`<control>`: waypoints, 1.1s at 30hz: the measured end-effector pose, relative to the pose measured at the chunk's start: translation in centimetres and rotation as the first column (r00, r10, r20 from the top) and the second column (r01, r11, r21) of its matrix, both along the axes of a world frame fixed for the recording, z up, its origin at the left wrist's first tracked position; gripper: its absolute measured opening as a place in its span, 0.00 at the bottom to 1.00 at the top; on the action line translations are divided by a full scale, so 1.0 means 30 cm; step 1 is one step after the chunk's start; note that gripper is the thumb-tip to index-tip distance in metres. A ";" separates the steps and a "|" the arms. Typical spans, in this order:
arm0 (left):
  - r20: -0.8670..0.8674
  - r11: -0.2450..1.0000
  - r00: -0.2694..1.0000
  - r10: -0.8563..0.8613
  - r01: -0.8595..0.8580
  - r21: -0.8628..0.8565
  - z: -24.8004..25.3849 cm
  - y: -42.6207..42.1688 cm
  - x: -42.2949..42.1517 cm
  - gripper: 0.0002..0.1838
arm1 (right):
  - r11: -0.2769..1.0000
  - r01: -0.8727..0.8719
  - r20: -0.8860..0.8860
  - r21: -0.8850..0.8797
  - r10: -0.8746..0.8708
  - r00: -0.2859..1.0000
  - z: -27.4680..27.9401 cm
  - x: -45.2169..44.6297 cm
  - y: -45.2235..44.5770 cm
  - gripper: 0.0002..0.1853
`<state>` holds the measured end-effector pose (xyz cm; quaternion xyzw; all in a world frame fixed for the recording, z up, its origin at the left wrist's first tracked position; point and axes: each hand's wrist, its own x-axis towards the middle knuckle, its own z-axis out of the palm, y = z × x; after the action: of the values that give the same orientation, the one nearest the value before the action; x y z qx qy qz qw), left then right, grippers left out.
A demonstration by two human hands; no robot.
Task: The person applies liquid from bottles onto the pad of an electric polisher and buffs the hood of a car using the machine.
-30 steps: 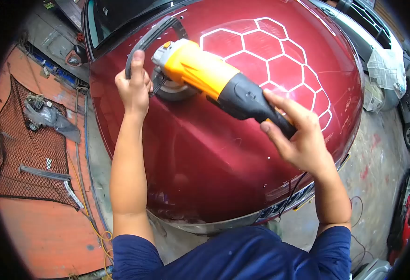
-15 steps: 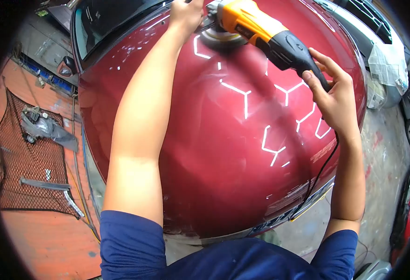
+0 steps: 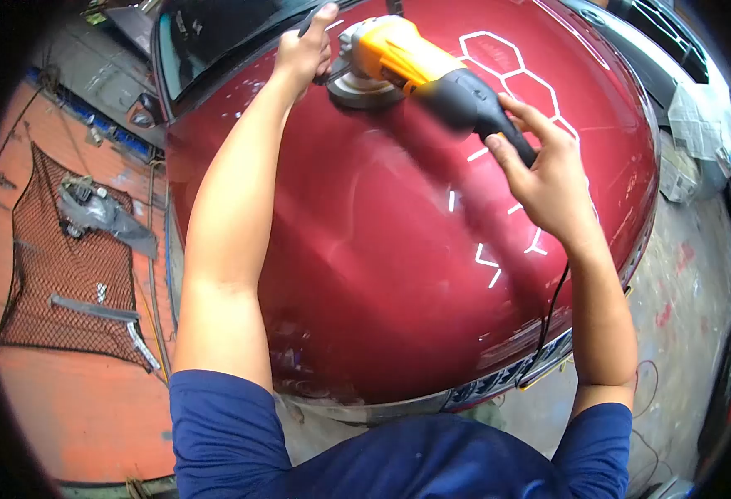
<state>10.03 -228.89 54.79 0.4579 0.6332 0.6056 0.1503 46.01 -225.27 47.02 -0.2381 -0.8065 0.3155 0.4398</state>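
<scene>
Both my hands hold a yellow and black polisher [image 3: 411,56] over the dark red car hood [image 3: 365,274]. Its round pad [image 3: 364,93] sits against the glossy paint, toward the windshield end. Up front, my left hand [image 3: 303,55] is closed around the side handle, with the thumb sticking out. My right hand [image 3: 540,170] grips the black rear handle, thumb on the near side and fingers on the far side. From that end a black cord [image 3: 555,308] drops across the hood's front edge. White hexagon-shaped light reflections show on the paint.
On the orange surface at left lie a black net [image 3: 70,308] and a clear plastic-looking car part [image 3: 103,212]. A side mirror [image 3: 143,112] stands beside the windshield. Another car, with a whitish plastic sheet [image 3: 698,121] on it, is at right.
The polisher has moved left across the hood, both hands going with it. My right hand is now lower and further left. The view has also shifted slightly.
</scene>
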 end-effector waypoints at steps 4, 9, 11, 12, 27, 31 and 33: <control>-0.014 0.995 0.995 0.095 -0.096 -0.043 -0.013 -0.283 -0.073 0.36 | 0.988 -0.151 -0.029 0.034 0.152 0.988 -0.008 -0.067 -0.116 0.25; 0.004 0.979 0.979 0.202 -0.202 -0.033 -0.048 -0.591 -0.114 0.36 | 0.948 -0.292 -0.049 0.124 0.299 0.953 -0.039 -0.135 -0.259 0.28; 0.008 0.963 0.964 0.266 -0.266 -0.038 -0.056 -0.680 -0.107 0.36 | 0.935 -0.338 0.003 0.109 0.340 0.941 -0.032 -0.134 -0.307 0.29; 0.014 0.961 0.962 0.274 -0.273 -0.034 -0.056 -0.702 -0.098 0.35 | 0.928 -0.362 0.015 0.087 0.362 0.932 -0.023 -0.131 -0.319 0.30; 0.001 0.994 0.994 0.108 -0.108 0.017 -0.018 -0.093 0.000 0.36 | 0.992 -0.129 0.013 -0.016 0.129 0.992 0.013 0.000 0.043 0.26; -0.008 1.000 1.000 0.024 -0.024 0.001 -0.001 0.143 0.026 0.35 | 0.999 -0.017 0.021 -0.031 0.018 1.000 0.019 0.049 0.163 0.26; -0.009 1.000 1.000 -0.026 0.026 -0.006 -0.009 0.239 0.018 0.31 | 0.997 0.049 -0.004 0.060 -0.049 0.999 -0.015 0.064 0.218 0.27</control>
<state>10.56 -221.72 54.53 0.4685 0.6296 0.5997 0.1564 47.95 -218.74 46.55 -0.2438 -0.8090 0.2805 0.4555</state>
